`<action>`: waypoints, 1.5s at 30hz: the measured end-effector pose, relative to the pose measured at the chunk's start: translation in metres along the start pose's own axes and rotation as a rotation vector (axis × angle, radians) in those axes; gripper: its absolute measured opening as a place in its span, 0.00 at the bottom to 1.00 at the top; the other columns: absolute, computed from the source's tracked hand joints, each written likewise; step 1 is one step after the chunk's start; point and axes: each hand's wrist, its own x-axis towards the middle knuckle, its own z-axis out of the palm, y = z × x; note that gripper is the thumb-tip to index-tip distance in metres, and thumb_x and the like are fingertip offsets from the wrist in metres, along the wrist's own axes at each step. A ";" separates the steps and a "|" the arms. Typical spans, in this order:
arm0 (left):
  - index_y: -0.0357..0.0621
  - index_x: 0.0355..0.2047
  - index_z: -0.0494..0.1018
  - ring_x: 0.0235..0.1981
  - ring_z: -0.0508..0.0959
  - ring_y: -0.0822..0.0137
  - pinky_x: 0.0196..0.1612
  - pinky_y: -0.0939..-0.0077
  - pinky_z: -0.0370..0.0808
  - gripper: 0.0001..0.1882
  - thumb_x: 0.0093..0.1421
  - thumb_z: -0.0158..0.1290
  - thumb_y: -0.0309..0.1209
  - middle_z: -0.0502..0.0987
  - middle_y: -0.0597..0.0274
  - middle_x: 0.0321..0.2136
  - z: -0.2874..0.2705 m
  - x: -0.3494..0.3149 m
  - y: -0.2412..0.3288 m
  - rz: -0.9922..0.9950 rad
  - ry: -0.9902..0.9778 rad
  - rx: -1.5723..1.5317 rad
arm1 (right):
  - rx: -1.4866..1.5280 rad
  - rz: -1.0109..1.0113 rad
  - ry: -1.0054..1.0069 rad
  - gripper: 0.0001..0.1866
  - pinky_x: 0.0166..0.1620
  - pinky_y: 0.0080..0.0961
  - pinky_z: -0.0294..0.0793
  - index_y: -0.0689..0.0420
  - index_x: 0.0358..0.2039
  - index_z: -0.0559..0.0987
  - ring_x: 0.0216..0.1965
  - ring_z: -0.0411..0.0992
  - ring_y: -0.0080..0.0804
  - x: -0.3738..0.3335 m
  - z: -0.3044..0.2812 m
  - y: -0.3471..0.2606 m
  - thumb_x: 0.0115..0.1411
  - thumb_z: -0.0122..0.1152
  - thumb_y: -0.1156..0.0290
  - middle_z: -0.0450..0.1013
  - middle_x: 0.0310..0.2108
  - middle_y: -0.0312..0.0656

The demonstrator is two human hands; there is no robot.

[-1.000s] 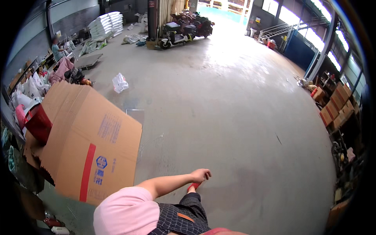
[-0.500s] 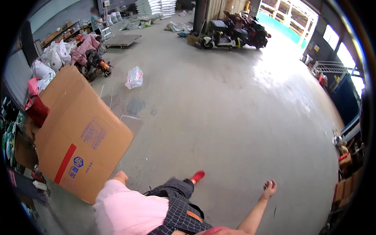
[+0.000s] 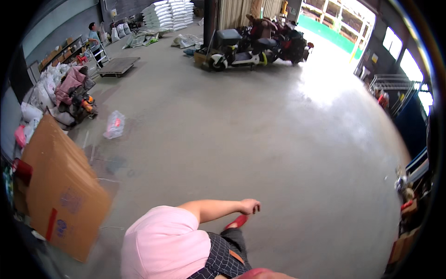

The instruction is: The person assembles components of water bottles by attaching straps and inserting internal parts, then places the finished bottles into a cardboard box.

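Observation:
My left hand (image 3: pixel 251 206) swings out in front of my body, its arm reaching rightward from a pink sleeve. The fingers are loosely bent and slightly apart, with nothing held in them. Just beneath it shows my red shoe (image 3: pixel 236 222) on the grey floor. My right hand is out of view. A large brown cardboard sheet (image 3: pixel 60 186) with a red stripe and blue print leans at the left, well apart from my hand.
A clear plastic bag (image 3: pixel 114 124) lies on the floor. Beyond it are a flat platform cart (image 3: pixel 119 66), parked scooters (image 3: pixel 241 56) and stacked white sacks (image 3: pixel 168 15). A person (image 3: pixel 94 37) is by a stepladder (image 3: pixel 98 53). Boxes (image 3: pixel 405 242) line the right edge.
My left hand has swung forward and rightward across my body. My right hand has left the view. The cardboard and plastic bag now appear farther left and lower as the view shifted.

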 end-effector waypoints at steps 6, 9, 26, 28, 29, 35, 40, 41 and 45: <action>0.44 0.46 0.81 0.45 0.83 0.52 0.46 0.57 0.79 0.17 0.54 0.59 0.31 0.83 0.49 0.43 -0.123 0.141 -0.091 -0.365 0.053 0.210 | 0.019 0.009 0.209 0.23 0.41 0.33 0.79 0.63 0.61 0.68 0.41 0.76 0.37 0.175 -0.188 -0.239 0.72 0.50 0.61 0.75 0.45 0.48; 0.47 0.46 0.82 0.48 0.81 0.50 0.51 0.58 0.78 0.19 0.54 0.58 0.35 0.83 0.51 0.46 -0.179 0.185 -0.121 -0.678 0.135 0.139 | 0.323 -0.506 0.391 0.15 0.29 0.25 0.70 0.62 0.52 0.71 0.28 0.70 0.25 0.304 -0.381 -0.499 0.68 0.55 0.69 0.73 0.32 0.39; 0.41 0.44 0.79 0.38 0.82 0.65 0.45 0.71 0.78 0.23 0.51 0.43 0.13 0.83 0.58 0.34 -0.658 1.141 0.120 -0.065 0.202 -0.124 | 0.039 0.261 0.016 0.19 0.35 0.36 0.77 0.62 0.51 0.77 0.31 0.76 0.35 0.679 -0.460 -0.911 0.63 0.61 0.67 0.79 0.32 0.44; 0.40 0.43 0.79 0.38 0.82 0.65 0.44 0.70 0.78 0.24 0.50 0.42 0.12 0.83 0.57 0.34 -0.691 1.266 0.158 -0.011 0.219 -0.039 | 0.053 0.239 0.082 0.18 0.35 0.36 0.77 0.62 0.51 0.77 0.31 0.76 0.34 0.766 -0.533 -0.989 0.63 0.61 0.67 0.79 0.32 0.44; 0.39 0.43 0.79 0.38 0.82 0.65 0.43 0.69 0.78 0.24 0.49 0.42 0.12 0.83 0.57 0.34 -0.712 1.319 0.174 0.011 0.236 0.003 | 0.075 0.223 0.076 0.18 0.36 0.36 0.77 0.62 0.50 0.77 0.31 0.76 0.34 0.810 -0.540 -1.035 0.63 0.61 0.67 0.79 0.32 0.44; 0.48 0.43 0.83 0.46 0.83 0.54 0.50 0.61 0.79 0.18 0.52 0.61 0.37 0.84 0.53 0.42 -0.781 1.431 0.128 -0.512 0.044 0.264 | 0.139 0.042 0.482 0.16 0.37 0.37 0.78 0.62 0.49 0.76 0.33 0.77 0.34 1.047 -0.757 -1.310 0.63 0.60 0.68 0.79 0.31 0.43; 0.54 0.46 0.83 0.53 0.80 0.60 0.53 0.69 0.78 0.19 0.63 0.49 0.44 0.81 0.60 0.51 -0.916 1.467 0.037 -0.843 -0.392 1.009 | 0.608 -0.912 0.328 0.04 0.29 0.22 0.69 0.60 0.38 0.75 0.27 0.69 0.21 1.180 -0.935 -1.889 0.66 0.58 0.73 0.74 0.27 0.36; 0.53 0.46 0.83 0.53 0.80 0.59 0.53 0.68 0.77 0.19 0.62 0.50 0.43 0.82 0.59 0.51 -0.936 1.508 0.037 -0.836 -0.477 0.976 | 0.603 -0.993 0.357 0.04 0.30 0.21 0.69 0.60 0.39 0.75 0.26 0.68 0.21 1.199 -0.969 -1.942 0.67 0.57 0.73 0.73 0.27 0.35; 0.48 0.45 0.83 0.51 0.81 0.55 0.53 0.64 0.77 0.19 0.59 0.52 0.41 0.82 0.53 0.48 -1.031 1.742 0.072 -0.846 -0.458 0.745 | 0.586 -0.964 0.287 0.13 0.32 0.24 0.70 0.61 0.49 0.71 0.29 0.67 0.22 1.344 -1.023 -2.032 0.70 0.55 0.68 0.70 0.29 0.33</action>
